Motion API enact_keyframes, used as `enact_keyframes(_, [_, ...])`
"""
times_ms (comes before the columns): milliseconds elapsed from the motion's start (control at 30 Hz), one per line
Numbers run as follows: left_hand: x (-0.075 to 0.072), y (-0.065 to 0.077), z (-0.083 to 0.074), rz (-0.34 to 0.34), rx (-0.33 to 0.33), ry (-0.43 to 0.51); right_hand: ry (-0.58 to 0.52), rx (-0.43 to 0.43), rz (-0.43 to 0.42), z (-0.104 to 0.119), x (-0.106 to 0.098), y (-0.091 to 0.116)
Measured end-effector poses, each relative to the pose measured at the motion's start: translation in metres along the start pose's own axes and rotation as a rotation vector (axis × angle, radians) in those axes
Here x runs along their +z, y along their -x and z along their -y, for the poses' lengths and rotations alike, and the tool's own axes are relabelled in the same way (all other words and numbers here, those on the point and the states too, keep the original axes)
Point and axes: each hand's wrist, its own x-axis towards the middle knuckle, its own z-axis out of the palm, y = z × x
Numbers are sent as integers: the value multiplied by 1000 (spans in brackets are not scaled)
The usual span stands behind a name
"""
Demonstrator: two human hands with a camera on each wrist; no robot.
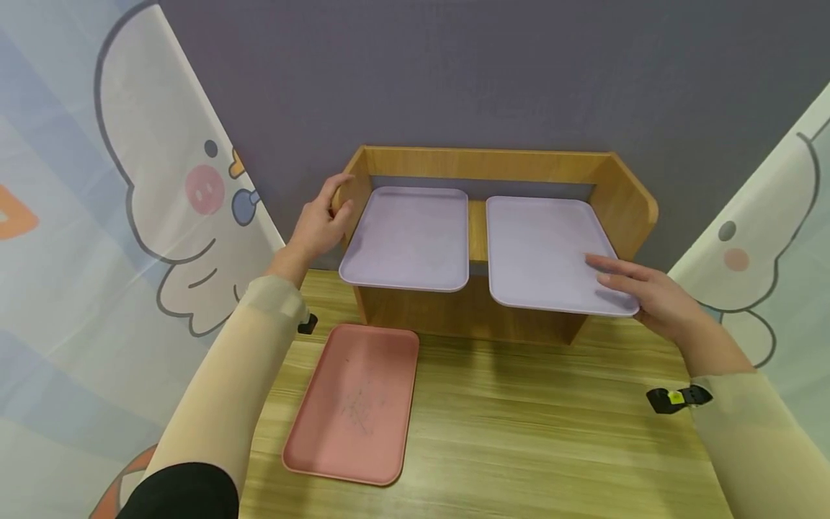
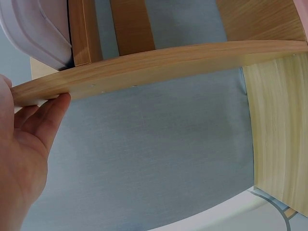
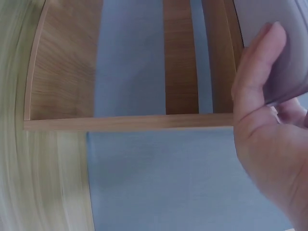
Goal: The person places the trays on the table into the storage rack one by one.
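Note:
A small wooden shelf (image 1: 486, 164) stands against the grey wall, with two lilac trays on its upper level. My left hand (image 1: 320, 227) grips the shelf's left side panel (image 2: 159, 60) near its front top edge; in the left wrist view the fingers lie against its outer face. Beside that hand, the left lilac tray (image 1: 411, 238) rests on the shelf. My right hand (image 1: 661, 299) holds the right lilac tray (image 1: 538, 245) at its right edge, with digits over the top surface and others on the opposite side. This tray's front overhangs further than the left one's.
A pink tray (image 1: 357, 404) with dark scratch-like marks lies on the wood-grain table (image 1: 506, 432), in front of the shelf's left end. Cartoon-printed curtains (image 1: 162, 180) hang on both sides, and a grey wall (image 1: 454, 72) stands behind.

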Motion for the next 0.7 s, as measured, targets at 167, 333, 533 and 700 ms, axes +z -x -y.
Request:
enact_keyframes(167, [1, -1, 2, 5, -5, 4, 79, -173, 88, -8, 3, 17])
enact_keyframes(333, [-1, 0, 6, -4, -15, 6, 183, -227, 51, -7, 9, 19])
enact_keyframes(533, [0, 1, 6, 13, -18, 8, 169, -178, -29, -7, 13, 11])
enact_keyframes(700, [0, 1, 6, 8, -14, 3, 173, -155, -61, -8, 13, 7])
